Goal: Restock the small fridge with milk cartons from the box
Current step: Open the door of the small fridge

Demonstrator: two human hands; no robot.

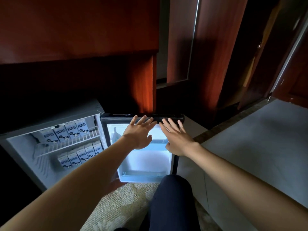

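Observation:
The small fridge [25, 139] stands on the floor at the left with its interior exposed. Several white milk cartons with a cow print [64, 133] stand in a row on its wire shelf, and several more [81, 154] stand in a row below. The fridge door [145, 164] is swung fully open to the right, its white inner liner facing me. My left hand [139, 133] and my right hand [176, 138] both reach out flat with straight, spread fingers toward the door's dark top edge [166, 116]. Neither hand holds anything. No box is in view.
Reddish wooden cabinet panels [141, 87] rise behind the fridge. A grey surface [258, 139] lies to the right of the door. My knee in dark trousers [171, 202] is at the bottom centre above a beige carpet [125, 205].

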